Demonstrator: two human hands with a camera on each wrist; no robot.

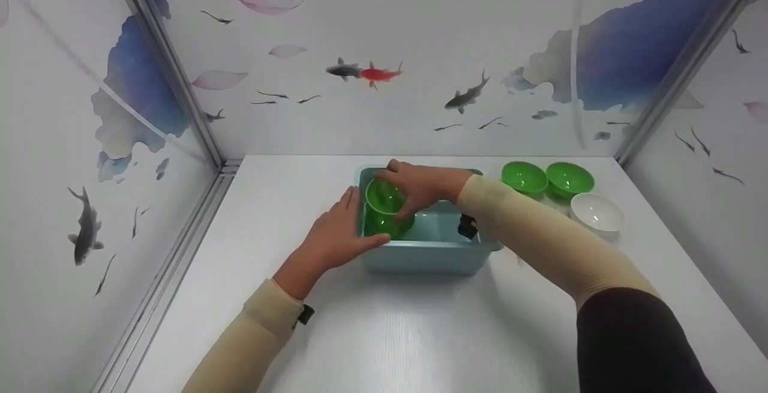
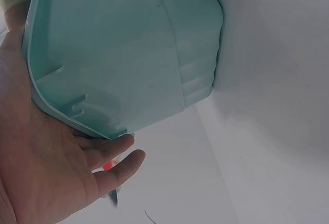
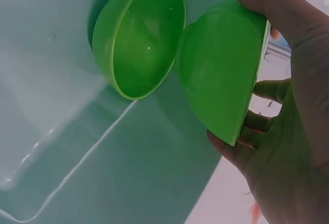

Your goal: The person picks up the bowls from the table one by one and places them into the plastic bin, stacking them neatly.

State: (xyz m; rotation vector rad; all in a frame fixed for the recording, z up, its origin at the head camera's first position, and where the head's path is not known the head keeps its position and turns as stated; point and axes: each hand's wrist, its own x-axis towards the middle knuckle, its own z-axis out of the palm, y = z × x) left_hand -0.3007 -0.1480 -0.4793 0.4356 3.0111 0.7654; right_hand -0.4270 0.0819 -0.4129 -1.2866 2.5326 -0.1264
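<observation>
In the head view, a light blue-green plastic tub [image 1: 426, 259] stands near the back of the table. My right hand [image 1: 423, 184] grips a green bowl [image 1: 383, 196] by its rim at the tub's left end. The right wrist view shows this green bowl [image 3: 221, 70] tilted on its side, thumb on one edge and fingers along the rim. A second green bowl [image 3: 141, 44] lies against it inside the tub. My left hand [image 1: 339, 234] rests at the tub's front left corner, thumb along the front rim, fingers extended along the outer left side.
Right of the tub, two green bowls [image 1: 524, 178] stand side by side, with a white bowl [image 1: 596, 213] in front of them. Printed wall panels [image 1: 408, 123] enclose the white table [image 1: 396, 333] at the back and sides.
</observation>
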